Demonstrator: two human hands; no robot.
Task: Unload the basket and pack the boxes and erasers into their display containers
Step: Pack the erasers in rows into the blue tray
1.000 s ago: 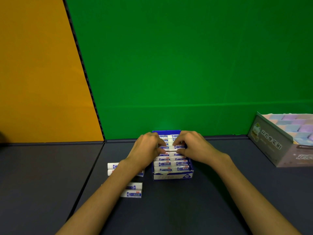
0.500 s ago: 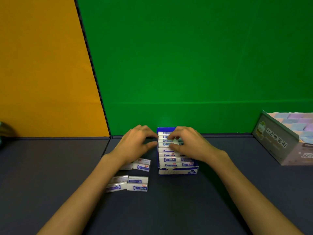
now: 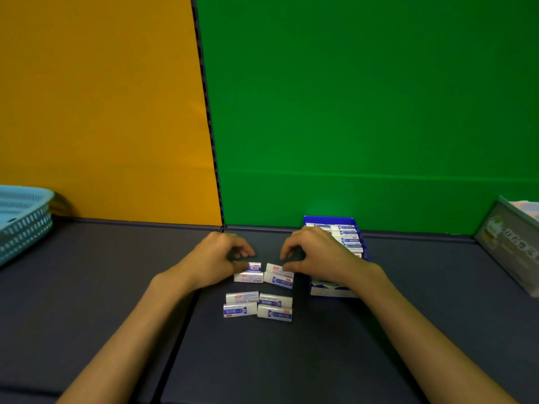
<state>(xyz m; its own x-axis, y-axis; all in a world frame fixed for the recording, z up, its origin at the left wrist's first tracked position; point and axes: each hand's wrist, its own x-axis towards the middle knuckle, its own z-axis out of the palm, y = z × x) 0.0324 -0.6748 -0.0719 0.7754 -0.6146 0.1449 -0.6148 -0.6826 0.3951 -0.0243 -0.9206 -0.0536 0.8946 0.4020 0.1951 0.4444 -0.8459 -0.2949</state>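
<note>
Several loose white-and-blue erasers lie on the dark table in two small groups, a far group (image 3: 264, 274) and a near group (image 3: 258, 307). My left hand (image 3: 214, 259) hovers over the far group's left side, its fingers curved and its thumb touching an eraser (image 3: 254, 267). Over the right side my right hand (image 3: 319, 255) arches the same way, with its thumb at another eraser (image 3: 275, 269). Neither hand has lifted an eraser. The blue display box (image 3: 329, 220), with rows of erasers (image 3: 347, 238) inside, stands just behind my right hand, which hides part of it.
A light blue mesh basket (image 3: 24, 221) stands at the far left edge of the table. A grey display box (image 3: 509, 246) sits at the far right edge. An orange and a green wall close off the back of the table.
Both hands have left the blue display box and moved left, down onto the loose erasers. The view has swung left, so the basket has come into sight.
</note>
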